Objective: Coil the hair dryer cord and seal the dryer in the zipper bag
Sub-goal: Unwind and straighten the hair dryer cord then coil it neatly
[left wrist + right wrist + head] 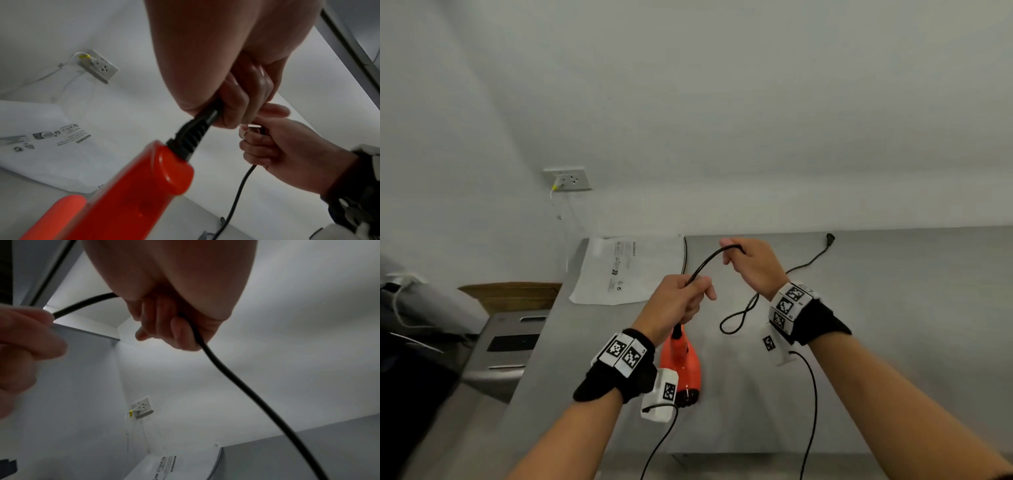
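Note:
An orange hair dryer (681,366) hangs over the grey table (893,342), its handle (131,194) pointing up to my left hand (681,301). That hand grips the black cord (709,263) just above the ribbed strain relief (191,138). My right hand (753,263) holds the same cord (226,369) a short span further along, fingers curled round it. Below it the cord loops on the table and runs to the plug (830,238) at the back edge. The white zipper bag (626,270) with a printed warning lies flat at the table's back left corner.
A wall socket (570,179) with a white cable plugged in sits on the wall behind the bag. Left of the table stand a steel appliance (503,349) and a cardboard box (513,294). Thin black leads hang from both wrist cameras.

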Available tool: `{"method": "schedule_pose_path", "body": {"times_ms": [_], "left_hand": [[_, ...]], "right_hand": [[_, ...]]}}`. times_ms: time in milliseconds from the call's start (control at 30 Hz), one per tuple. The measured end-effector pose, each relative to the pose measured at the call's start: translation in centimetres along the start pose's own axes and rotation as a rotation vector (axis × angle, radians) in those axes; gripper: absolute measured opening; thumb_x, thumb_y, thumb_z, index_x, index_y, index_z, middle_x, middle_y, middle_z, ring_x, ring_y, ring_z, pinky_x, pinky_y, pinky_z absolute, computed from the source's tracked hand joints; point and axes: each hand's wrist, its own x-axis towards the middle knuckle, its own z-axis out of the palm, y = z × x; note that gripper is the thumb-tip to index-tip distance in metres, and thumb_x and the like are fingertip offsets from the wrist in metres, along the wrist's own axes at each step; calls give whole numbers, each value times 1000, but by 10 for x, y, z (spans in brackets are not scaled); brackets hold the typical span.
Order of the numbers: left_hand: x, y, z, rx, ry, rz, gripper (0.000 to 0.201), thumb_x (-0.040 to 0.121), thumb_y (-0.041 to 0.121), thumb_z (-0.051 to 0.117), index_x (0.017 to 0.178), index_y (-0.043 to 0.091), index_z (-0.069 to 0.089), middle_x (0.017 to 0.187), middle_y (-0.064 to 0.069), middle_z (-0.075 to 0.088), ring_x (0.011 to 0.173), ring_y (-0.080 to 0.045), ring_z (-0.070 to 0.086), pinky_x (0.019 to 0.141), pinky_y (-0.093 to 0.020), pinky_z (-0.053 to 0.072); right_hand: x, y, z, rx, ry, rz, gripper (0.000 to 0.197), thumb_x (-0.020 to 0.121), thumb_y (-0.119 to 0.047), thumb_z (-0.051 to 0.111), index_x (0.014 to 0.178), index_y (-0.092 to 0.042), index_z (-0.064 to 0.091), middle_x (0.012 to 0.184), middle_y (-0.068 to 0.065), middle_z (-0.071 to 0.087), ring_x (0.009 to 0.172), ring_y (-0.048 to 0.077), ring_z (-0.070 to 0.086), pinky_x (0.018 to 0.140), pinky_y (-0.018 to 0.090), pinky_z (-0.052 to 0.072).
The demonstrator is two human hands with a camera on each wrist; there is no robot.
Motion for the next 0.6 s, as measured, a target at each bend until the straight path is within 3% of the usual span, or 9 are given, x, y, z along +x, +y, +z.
{"method": "schedule_pose_path", "body": {"times_ms": [33, 167, 233, 333, 433, 533, 600], "left_hand": [[-1, 1, 0, 2, -26, -6, 39, 107, 28, 52, 79, 6, 69, 54, 5, 26, 47, -11, 17, 44, -23, 16], [-2, 1, -1, -11, -110, -10, 49, 106, 33, 52, 69, 7, 70, 48, 5, 28, 44, -11, 17, 45, -24, 16], [-4, 1, 1, 5, -149, -1, 54, 106, 37, 51, 67, 6, 70, 46, 4, 30, 44, -12, 18, 46, -25, 16], [-5, 3, 4, 2, -189, 27, 59, 105, 46, 49, 69, 4, 70, 46, 3, 31, 44, -13, 18, 46, -25, 18], [-3, 2, 8, -46, -191, 96, 59, 108, 44, 42, 81, 2, 72, 48, 0, 33, 43, -13, 21, 46, -23, 21], [0, -2, 12, -125, -126, 140, 52, 108, 39, 41, 102, -1, 74, 61, -12, 55, 47, -19, 45, 48, -23, 38], [1, -4, 13, -216, -73, 127, 49, 109, 36, 41, 116, -2, 71, 85, -21, 71, 70, -27, 66, 60, -28, 55]], "right_hand": [[1, -2, 0, -13, 6, -11, 38, 101, -25, 50, 68, -12, 63, 48, -25, 54, 49, -3, 50, 56, 17, 34], [-6, -2, 10, -79, -42, -34, 45, 103, -43, 42, 67, -17, 53, 60, -3, 50, 56, 13, 45, 59, 32, 37], [-11, -3, 17, -105, -89, -22, 40, 103, -41, 41, 67, -28, 51, 65, -3, 56, 62, 17, 52, 64, 34, 42], [-18, 1, 28, -177, -173, -18, 28, 99, -39, 39, 85, -33, 62, 79, -2, 68, 74, 20, 63, 72, 37, 50], [-28, 3, 36, -323, -287, -105, 14, 92, -34, 41, 81, -34, 50, 78, 0, 68, 72, 26, 65, 66, 38, 51], [-40, 5, 53, -420, -368, -38, 14, 95, -23, 46, 94, -24, 61, 89, 2, 69, 89, 25, 65, 82, 43, 54], [-47, 13, 63, -359, -362, -1, 23, 95, -22, 45, 112, -16, 58, 98, 7, 66, 95, 27, 63, 88, 46, 53]]}}
